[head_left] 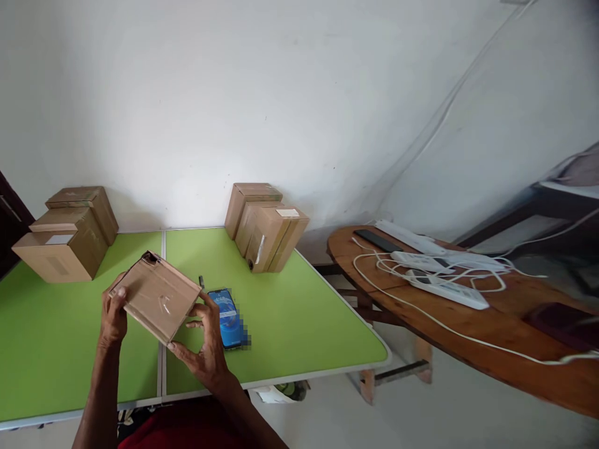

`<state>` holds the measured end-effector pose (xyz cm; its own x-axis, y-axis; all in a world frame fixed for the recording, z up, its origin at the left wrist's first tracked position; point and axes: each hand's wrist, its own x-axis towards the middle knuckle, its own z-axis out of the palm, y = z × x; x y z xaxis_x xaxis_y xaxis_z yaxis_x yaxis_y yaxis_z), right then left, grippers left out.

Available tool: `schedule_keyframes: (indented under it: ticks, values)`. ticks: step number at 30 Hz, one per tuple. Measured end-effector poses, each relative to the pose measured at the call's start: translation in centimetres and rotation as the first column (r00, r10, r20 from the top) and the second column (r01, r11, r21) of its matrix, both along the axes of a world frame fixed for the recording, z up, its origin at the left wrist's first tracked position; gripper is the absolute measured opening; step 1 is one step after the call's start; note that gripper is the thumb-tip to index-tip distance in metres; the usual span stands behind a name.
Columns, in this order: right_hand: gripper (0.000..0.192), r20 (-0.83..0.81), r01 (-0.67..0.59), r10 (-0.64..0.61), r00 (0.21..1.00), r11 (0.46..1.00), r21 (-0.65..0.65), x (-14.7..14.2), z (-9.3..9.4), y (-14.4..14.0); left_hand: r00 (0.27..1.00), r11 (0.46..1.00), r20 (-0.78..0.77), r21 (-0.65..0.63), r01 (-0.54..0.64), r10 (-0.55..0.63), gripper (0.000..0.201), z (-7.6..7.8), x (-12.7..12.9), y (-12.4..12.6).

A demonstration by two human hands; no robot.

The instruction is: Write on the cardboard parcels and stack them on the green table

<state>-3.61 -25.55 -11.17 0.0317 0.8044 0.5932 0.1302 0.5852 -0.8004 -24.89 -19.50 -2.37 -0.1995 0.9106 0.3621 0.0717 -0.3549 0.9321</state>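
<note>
I hold one box above the worktop, between both hands. My left hand grips the box's left edge, fingers curled around the corner, thumb on the top face. My right hand grips the box's near right corner, fingers spread under and along the edge, thumb toward the top face. Both hands are closed on the box; neither is fully clenched. The box is tilted, its taped top face toward me, and its far corner looks torn.

Just right of my right hand, a phone lies flat on the worktop, screen up, partly blurred. A small dark object lies just beyond the phone's far end; I cannot tell what it is.

Beyond my left hand, well apart, a stack of three boxes sits at the worktop's far left corner. Beyond my right hand, a second group of boxes leans together at the far edge, against the wall.

Far to the right of both hands stands a round wooden table. It carries power strips and white cables.
</note>
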Motion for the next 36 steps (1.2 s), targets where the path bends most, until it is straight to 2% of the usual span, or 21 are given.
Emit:
schedule_keyframes:
  ticks: [2, 4, 6, 7, 10, 13, 15, 19, 22, 23, 25, 28, 31, 36]
  values:
    - [0.081, 0.016, 0.062, -0.062, 0.998, 0.998, 0.007, 0.9, -0.1, 0.4, 0.999, 0.999, 0.009, -0.001, 0.038, -0.038, 0.056, 0.6, 0.1, 0.1]
    - [0.110, 0.063, 0.123, -0.125, 0.990, 0.992, 0.030, 1.8, 0.2, 1.1, 0.997, 0.997, 0.012, -0.003, 0.074, -0.074, 0.049, 1.4, 0.4, 0.1]
    - [0.127, 0.157, 0.097, -0.107, 0.982, 0.993, 0.072, 2.4, 0.8, 1.7, 0.996, 0.996, 0.006, 0.000, 0.092, -0.092, 0.045, 2.3, 0.9, -0.1]
    - [0.129, 0.202, 0.049, -0.066, 0.977, 0.995, 0.087, 2.7, 1.1, 2.0, 0.996, 0.996, 0.003, 0.004, 0.093, -0.093, 0.045, 2.7, 1.3, -0.3]
    - [0.119, 0.213, -0.055, 0.031, 0.977, 0.993, 0.109, 3.0, 1.5, 2.1, 0.996, 0.996, -0.013, -0.017, 0.087, -0.087, 0.053, 3.9, 2.6, -1.1]
    - [0.114, 0.134, -0.017, 0.002, 0.991, 0.993, 0.114, 3.1, 1.3, 1.4, 0.994, 0.989, -0.051, -0.120, 0.092, -0.099, 0.062, 4.7, 3.8, -2.0]
    - [0.115, 0.138, 0.000, -0.010, 0.990, 0.997, 0.072, 3.5, 0.8, 0.8, 0.989, 0.978, -0.065, -0.174, 0.119, -0.132, 0.062, 5.0, 4.3, -2.3]
    - [0.119, 0.234, 0.024, -0.021, 0.972, 1.000, -0.009, 5.0, -1.0, -0.1, 0.974, 0.962, -0.087, -0.198, 0.187, -0.207, 0.059, 5.3, 4.7, -2.4]
    - [0.110, 0.360, 0.177, -0.157, 0.920, 0.984, -0.024, 6.5, -3.5, -0.2, 0.973, 0.962, -0.091, -0.194, 0.192, -0.212, 0.058, 5.2, 4.5, -2.3]
    - [0.102, 0.414, 0.266, -0.226, 0.882, 0.963, -0.042, 6.9, -4.3, -0.2, 0.973, 0.962, -0.091, -0.194, 0.193, -0.214, 0.058, 5.2, 4.4, -2.3]
    - [0.089, 0.530, 0.454, -0.342, 0.776, 0.886, -0.093, 7.6, -5.6, 0.0, 0.970, 0.959, -0.093, -0.198, 0.204, -0.226, 0.058, 5.2, 4.3, -2.2]
    - [0.080, 0.662, 0.635, -0.400, 0.634, 0.758, -0.151, 8.1, -6.5, 0.3, 0.964, 0.954, -0.104, -0.204, 0.219, -0.244, 0.056, 5.3, 4.3, -2.1]
    - [0.078, 0.709, 0.676, -0.386, 0.590, 0.716, -0.173, 8.0, -6.2, 0.4, 0.965, 0.957, -0.118, -0.201, 0.209, -0.235, 0.056, 5.6, 4.2, -2.1]
    - [0.079, 0.720, 0.684, -0.342, 0.604, 0.686, -0.247, 8.1, -4.2, 0.3, 0.980, 0.973, -0.119, -0.186, 0.135, -0.159, 0.052, 5.9, 3.2, -2.5]
